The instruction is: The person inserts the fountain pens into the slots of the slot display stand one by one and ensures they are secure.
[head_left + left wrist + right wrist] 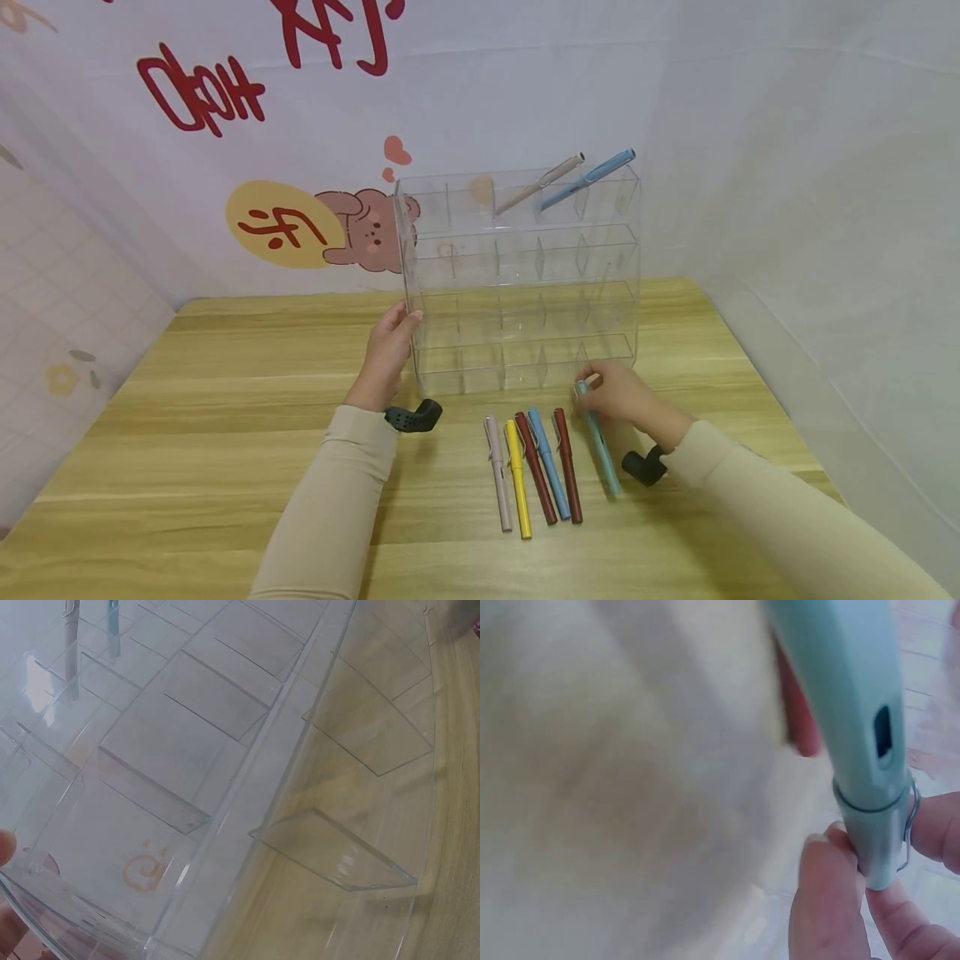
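A clear acrylic pen rack [521,283] with several divided tiers stands upright on the table. My left hand [392,350] holds its left side edge, thumb in front; in the left wrist view only fingertips [6,847] show beside the clear wall. My right hand [618,396] pinches a teal pen [602,450] by its clipped cap end, just in front of the rack's lower right. Close up in the right wrist view, thumb and fingers grip the teal pen's [862,735] cap around the metal clip. A grey-beige pen [543,182] and a blue pen [588,179] lean in the top tier.
In front of the rack lie a pale lilac pen [498,475], a yellow pen [518,479], a dark red pen [536,471], a light blue pen [550,467] and another dark red pen [568,467]. A printed white cloth [517,83] hangs behind the wooden table [247,450].
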Tool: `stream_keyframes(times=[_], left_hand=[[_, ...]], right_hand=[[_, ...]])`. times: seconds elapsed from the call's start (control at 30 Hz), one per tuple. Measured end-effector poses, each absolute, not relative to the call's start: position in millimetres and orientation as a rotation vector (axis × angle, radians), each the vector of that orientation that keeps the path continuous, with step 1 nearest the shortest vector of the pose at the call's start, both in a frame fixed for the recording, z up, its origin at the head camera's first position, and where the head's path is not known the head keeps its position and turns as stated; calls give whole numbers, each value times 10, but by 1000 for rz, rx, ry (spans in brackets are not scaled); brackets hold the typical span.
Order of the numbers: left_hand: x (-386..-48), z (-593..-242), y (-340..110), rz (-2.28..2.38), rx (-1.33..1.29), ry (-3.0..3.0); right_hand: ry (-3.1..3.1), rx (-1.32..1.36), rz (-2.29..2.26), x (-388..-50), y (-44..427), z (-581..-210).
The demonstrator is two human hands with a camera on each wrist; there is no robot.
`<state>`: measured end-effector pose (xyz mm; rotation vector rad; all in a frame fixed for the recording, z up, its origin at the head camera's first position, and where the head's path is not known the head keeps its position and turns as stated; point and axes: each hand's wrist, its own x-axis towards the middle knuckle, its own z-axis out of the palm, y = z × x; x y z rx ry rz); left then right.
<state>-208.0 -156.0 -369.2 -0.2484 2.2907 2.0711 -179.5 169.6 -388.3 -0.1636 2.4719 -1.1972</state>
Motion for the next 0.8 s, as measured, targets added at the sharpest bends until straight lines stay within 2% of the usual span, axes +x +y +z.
stream_keyframes(times=[0.8], left_hand=[[-2076, -3691, -1564, 2064, -241, 2292]], right_hand=[[2462, -97, -1724, -1822, 1849, -3238]])
